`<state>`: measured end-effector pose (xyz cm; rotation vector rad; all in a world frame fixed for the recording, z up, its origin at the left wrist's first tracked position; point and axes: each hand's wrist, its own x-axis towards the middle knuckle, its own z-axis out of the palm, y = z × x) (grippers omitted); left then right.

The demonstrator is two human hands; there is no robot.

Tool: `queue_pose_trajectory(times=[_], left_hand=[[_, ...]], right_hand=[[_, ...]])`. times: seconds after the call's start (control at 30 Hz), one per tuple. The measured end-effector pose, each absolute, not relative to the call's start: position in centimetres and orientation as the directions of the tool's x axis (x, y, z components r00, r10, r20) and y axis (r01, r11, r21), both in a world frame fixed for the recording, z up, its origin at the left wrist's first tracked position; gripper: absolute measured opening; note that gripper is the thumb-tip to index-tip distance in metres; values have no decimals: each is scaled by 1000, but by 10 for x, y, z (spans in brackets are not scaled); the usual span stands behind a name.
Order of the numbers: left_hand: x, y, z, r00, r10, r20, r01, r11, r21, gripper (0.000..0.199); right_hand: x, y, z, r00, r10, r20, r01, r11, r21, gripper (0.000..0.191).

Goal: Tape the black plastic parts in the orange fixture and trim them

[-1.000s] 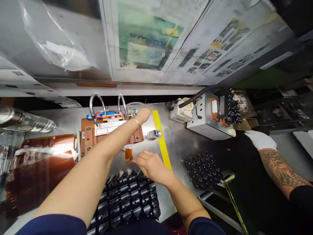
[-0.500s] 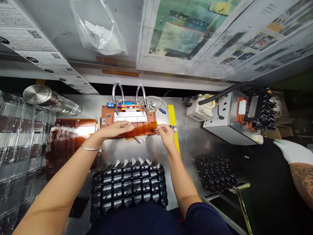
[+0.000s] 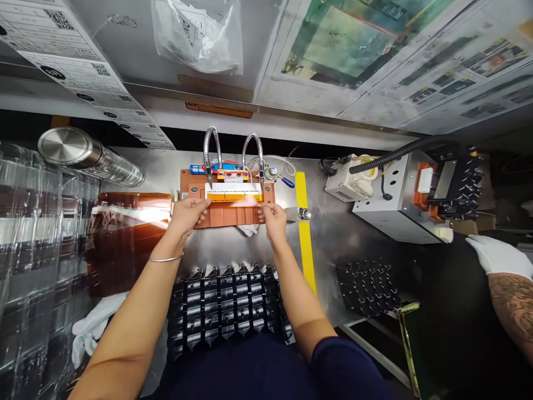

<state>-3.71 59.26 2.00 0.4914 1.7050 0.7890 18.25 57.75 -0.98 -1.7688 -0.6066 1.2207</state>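
An orange translucent film strip (image 3: 233, 196) is stretched between my two hands, over the lower part of a white perforated strip on the brown fixture (image 3: 227, 216). My left hand (image 3: 189, 214) pinches the film's left end. At its right end, my right hand (image 3: 272, 216) pinches it with thumb and fingertips. Two bent metal hoses (image 3: 212, 144) reach down to the white strip. Behind it sit a blue cylinder (image 3: 197, 169) and a lever with a blue handle (image 3: 287, 181).
A black ribbed tray (image 3: 229, 305) lies nearest my body. Left are orange sheets (image 3: 129, 244), a steel-capped bottle (image 3: 95, 158) and a white glove (image 3: 97, 322). Yellow tape (image 3: 306, 239) and a boxy machine (image 3: 383, 194) are right. Another person's gloved hand (image 3: 499, 258) shows far right.
My left hand has gone from flat over the film to pinching its end. The film has moved up against the white strip. The head view has shifted, and a white glove now shows at lower left.
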Motion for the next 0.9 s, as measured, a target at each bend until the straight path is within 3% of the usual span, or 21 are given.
queue_pose_trajectory(times=[0.13,0.43,0.9], left_hand=[[-34,599,16,-359,687,-632,16,682,732,19],[-38,604,13,-353,678,-644,-4,688,726,18],[-38,603,10,-347,695,-630,7,674,739,22]], right_hand=[[180,591,-13,399,768,-500,-34,-533,-845,19],[181,600,-11,366,787,-497,27,-542,-840,19],[181,601,-5,354,764,-539,-29,-567,-823,16]])
